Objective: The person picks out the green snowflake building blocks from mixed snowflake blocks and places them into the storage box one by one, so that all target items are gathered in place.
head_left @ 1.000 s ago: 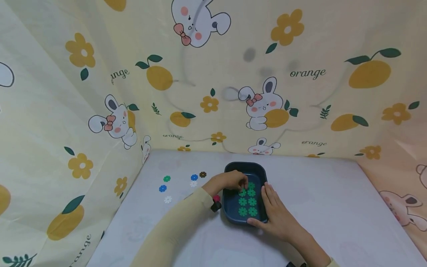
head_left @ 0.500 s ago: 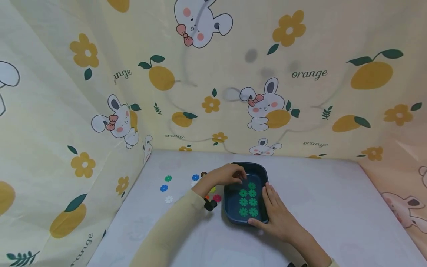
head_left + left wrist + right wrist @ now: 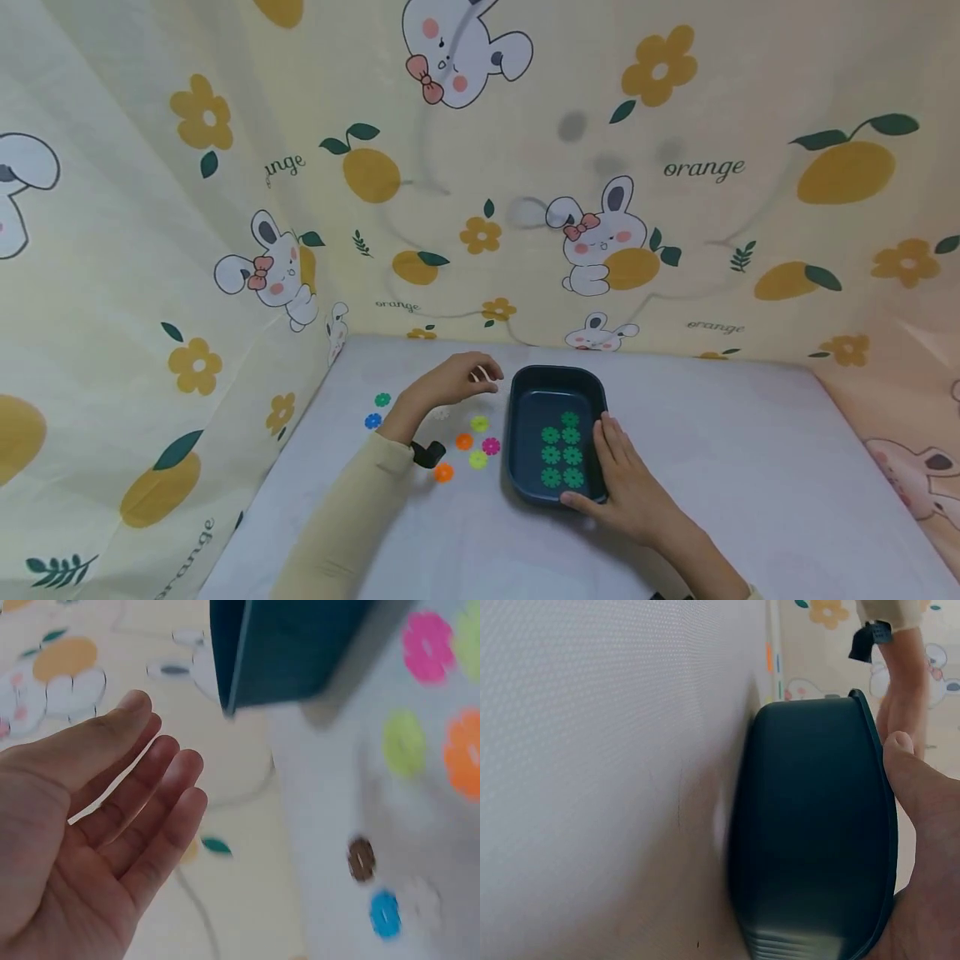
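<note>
My left hand [image 3: 450, 381] hovers above the table to the left of a dark blue tray [image 3: 532, 412], apart from it. In the left wrist view its fingers [image 3: 169, 825] are loosely bent and nothing is between them. My right hand [image 3: 637, 496] rests against the tray's right side, fingers straight along the rim and thumb at the near corner. Several green flower-shaped discs [image 3: 572, 456] lie in two columns on the right part of the tray floor. The right wrist view has the tray's outer wall [image 3: 817, 817] beside that hand.
Left of the tray lie loose flower discs: a pink one [image 3: 491, 447], yellow-green ones [image 3: 478, 459], orange ones [image 3: 444, 472], a blue one [image 3: 373, 421] and a green one [image 3: 382, 400]. The left wrist view shows a brown disc [image 3: 361, 859]. A printed curtain [image 3: 465, 250] stands behind the table.
My left hand has left the tray and moved left over the table, its fingers spreading. More of the loose discs are uncovered. The right hand stays at the tray's side.
</note>
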Demonstrator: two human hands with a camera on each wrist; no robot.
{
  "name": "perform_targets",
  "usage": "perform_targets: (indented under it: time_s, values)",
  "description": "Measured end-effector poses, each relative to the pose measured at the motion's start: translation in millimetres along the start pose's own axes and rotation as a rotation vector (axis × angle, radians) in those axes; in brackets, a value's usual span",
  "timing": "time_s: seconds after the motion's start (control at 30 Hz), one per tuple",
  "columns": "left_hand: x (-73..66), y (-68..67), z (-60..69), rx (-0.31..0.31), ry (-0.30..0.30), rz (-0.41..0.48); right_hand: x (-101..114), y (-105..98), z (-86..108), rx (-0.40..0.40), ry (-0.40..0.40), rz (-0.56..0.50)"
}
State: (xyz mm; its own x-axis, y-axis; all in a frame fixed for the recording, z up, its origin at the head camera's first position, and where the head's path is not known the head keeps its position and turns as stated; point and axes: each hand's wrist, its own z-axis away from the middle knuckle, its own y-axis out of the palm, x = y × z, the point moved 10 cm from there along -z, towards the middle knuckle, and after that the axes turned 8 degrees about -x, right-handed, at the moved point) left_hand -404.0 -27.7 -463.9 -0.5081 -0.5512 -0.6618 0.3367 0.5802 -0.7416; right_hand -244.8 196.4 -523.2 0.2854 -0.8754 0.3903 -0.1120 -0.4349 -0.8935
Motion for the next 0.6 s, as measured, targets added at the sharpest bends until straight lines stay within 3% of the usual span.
perform_targets:
  time_s: [0.17,0.37,0.6]
  values:
    - [30.5,-23.0,20.8,-0.037,-0.081,-0.002,0,1,0.7,-0.004,-0.001,-0.013]
    - [65.1,-51.5,45.6,-0.11,-0.173,-0.079,-1,0,1.2,0.009,0.007,0.0]
    - [113.7,-68.2,70.3,-0.145,-0.312,-0.121,-4,2,-0.1,0.005,0.005,0.014]
